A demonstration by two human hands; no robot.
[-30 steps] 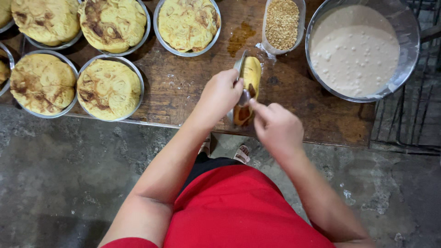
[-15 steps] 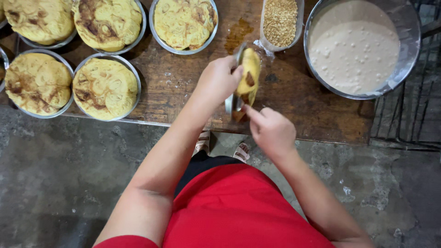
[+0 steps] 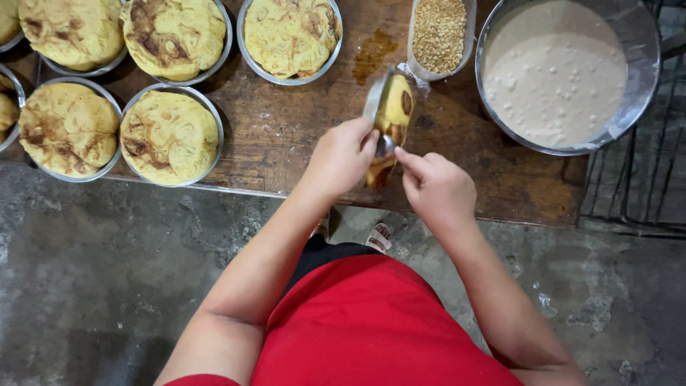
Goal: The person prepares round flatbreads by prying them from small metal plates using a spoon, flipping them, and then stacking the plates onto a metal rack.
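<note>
My left hand (image 3: 343, 156) grips a small round metal tin (image 3: 376, 107) tilted on its edge over the wooden table (image 3: 286, 143). A yellow, brown-swirled piece of dough (image 3: 393, 114) hangs from the tin, its lower end drooping to about (image 3: 377, 171). My right hand (image 3: 436, 189) is beside it, fingertips touching the dough at the tin's lower rim. Whether the fingers pinch the dough or only press it is hard to tell.
Several round tins filled with swirled dough (image 3: 168, 136) stand on the table's left and back. A narrow tub of sesame seeds (image 3: 439, 32) and a big metal bowl of pale batter (image 3: 554, 68) are at the right. A black wire rack (image 3: 632, 186) lies beyond; the concrete floor (image 3: 107, 286) is below.
The tin has tipped more upright and the dough has slid further down out of it. Both hands shifted slightly; the view moved a little.
</note>
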